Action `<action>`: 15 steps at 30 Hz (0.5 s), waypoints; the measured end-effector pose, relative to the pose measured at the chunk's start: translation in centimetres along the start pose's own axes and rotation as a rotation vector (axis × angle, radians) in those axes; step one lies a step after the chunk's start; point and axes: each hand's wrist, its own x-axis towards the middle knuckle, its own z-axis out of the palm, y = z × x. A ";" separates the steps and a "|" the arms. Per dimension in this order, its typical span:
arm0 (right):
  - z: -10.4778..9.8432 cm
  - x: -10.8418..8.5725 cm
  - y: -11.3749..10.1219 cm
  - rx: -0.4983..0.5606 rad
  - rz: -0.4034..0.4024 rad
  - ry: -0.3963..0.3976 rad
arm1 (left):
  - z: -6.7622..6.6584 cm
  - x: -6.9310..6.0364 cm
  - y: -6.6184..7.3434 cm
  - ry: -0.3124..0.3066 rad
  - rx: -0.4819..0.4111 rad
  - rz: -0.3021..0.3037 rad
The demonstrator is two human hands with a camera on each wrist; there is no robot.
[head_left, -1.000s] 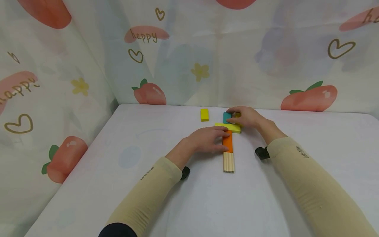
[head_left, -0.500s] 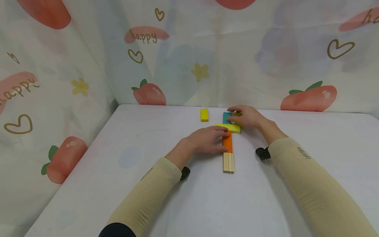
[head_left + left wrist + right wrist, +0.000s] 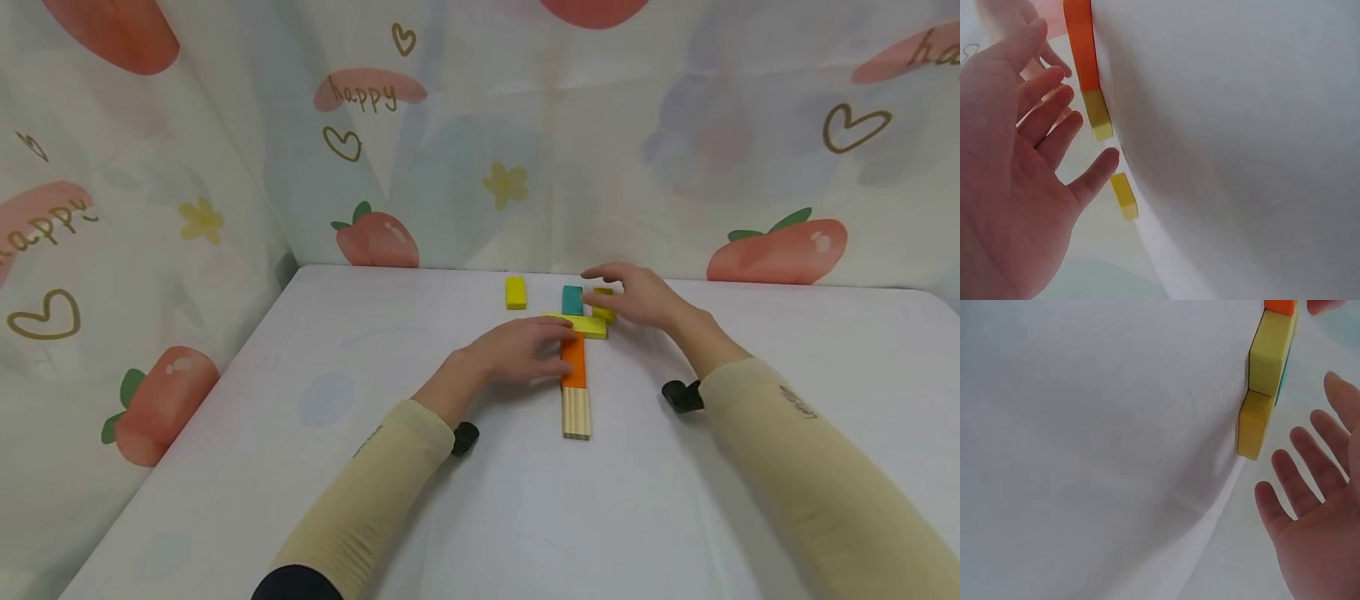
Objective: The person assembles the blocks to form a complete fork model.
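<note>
A plain wooden block (image 3: 576, 414), an orange block (image 3: 573, 367) and a crosswise lime-yellow block (image 3: 588, 327) lie in a line on the white table. Beyond the crosswise block are a teal block (image 3: 572, 300) and, at the right, a darker yellow block (image 3: 603, 306). My left hand (image 3: 517, 350) hovers at the left of the orange block, its fingers loosely extended and partly covering it. My right hand (image 3: 637, 298) is just over the darker yellow block, hiding part of it. In the right wrist view that hand's fingers (image 3: 1316, 459) are spread and hold nothing.
A separate yellow block (image 3: 516, 293) lies left of the teal one, near the table's back edge. A patterned cloth (image 3: 450, 167) hangs along the back and left sides of the white table (image 3: 525, 517).
My right hand has drawn slightly right, away from the teal block, so more of the darker yellow block shows. My left hand has shifted a little left off the orange block.
</note>
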 end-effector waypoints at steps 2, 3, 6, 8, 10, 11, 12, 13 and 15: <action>0.0 -0.2 0.0 -0.011 -0.012 0.002 | 0.0 0.0 -0.2 0.017 -0.006 -0.002; 0.0 -0.4 0.0 -0.017 -0.017 0.002 | -0.1 0.0 -0.3 0.025 -0.012 -0.010; 0.0 -0.7 -0.1 -0.037 -0.032 0.002 | -0.3 -0.1 -0.6 0.042 -0.029 -0.033; 0.0 -0.9 -0.2 -0.044 -0.039 0.000 | -0.4 -0.3 -0.8 0.052 -0.049 -0.060; 0.1 -1.1 -0.2 -0.053 -0.051 -0.002 | -0.5 -0.4 -1.0 0.063 -0.060 -0.074; 0.2 -1.2 -0.2 -0.057 -0.057 -0.003 | -0.6 -0.4 -1.1 0.070 -0.067 -0.079; 0.2 -1.3 -0.2 -0.059 -0.063 -0.004 | -0.6 -0.5 -1.2 0.078 -0.074 -0.084; 0.3 -1.4 -0.2 -0.063 -0.071 -0.004 | -0.7 -0.6 -1.4 0.088 -0.078 -0.089; 0.4 -1.6 -0.3 -0.070 -0.080 -0.009 | -0.8 -0.7 -1.7 0.113 -0.085 -0.095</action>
